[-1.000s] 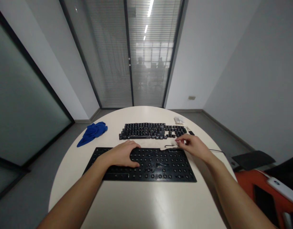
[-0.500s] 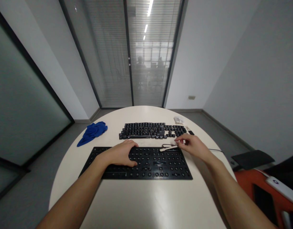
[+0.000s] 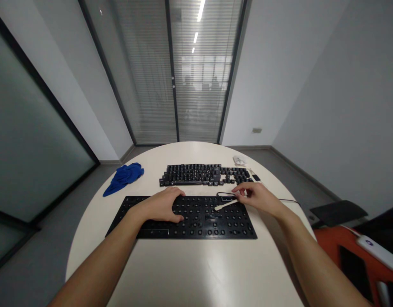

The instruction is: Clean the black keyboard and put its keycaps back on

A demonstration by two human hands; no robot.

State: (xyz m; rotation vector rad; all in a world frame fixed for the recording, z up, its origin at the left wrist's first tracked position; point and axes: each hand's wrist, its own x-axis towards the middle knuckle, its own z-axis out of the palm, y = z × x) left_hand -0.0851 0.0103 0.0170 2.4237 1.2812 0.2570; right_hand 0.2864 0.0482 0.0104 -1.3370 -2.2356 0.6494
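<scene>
A black keyboard base (image 3: 196, 232) with its keycaps off lies flat on the table, showing rows of round switch posts. My left hand (image 3: 163, 207) rests across its left half, thumb apart from the fingers; the fingertips reach the far edge. In my right hand (image 3: 252, 197) a thin cream cotton swab (image 3: 226, 204) is pinched between thumb and fingers. Its thicker tip is over the upper right part of the base, and whether it touches cannot be made out. Loose black keycaps (image 3: 193, 175) are laid out in rows behind the base.
A crumpled blue cloth (image 3: 124, 177) lies at the table's left. Toward the back right are a small clear bag (image 3: 239, 160) with white contents and a small black piece (image 3: 255, 177). A black cable (image 3: 289, 201) runs rightward. An orange chair (image 3: 330, 243) holding several objects stands at right.
My right hand has tilted the swab, and its tip has moved slightly down toward the near side of the base. My left hand stays in place.
</scene>
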